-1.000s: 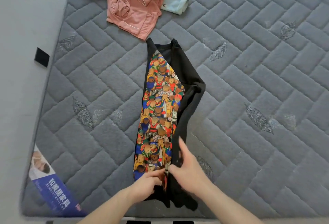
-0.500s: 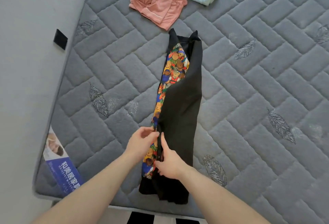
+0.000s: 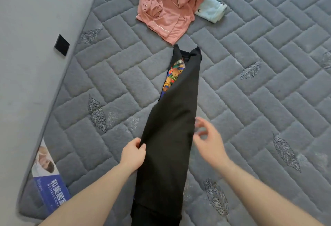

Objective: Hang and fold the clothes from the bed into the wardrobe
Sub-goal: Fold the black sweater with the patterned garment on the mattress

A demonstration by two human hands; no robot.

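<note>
Black folded garment [image 3: 172, 136], quilted mattress [image 3: 268, 100]

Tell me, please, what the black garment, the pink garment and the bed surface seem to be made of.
Black garment: looks like a matte knit, perhaps cotton jersey; no shine, soft folds, with a printed bear panel showing.
Pink garment: thin, smooth fabric with pale piping; it drapes in fine wrinkles, perhaps modal or satin-like cotton.
Mattress: grey quilted plush textile with stitched brick blocks and embroidered leaves.
</note>
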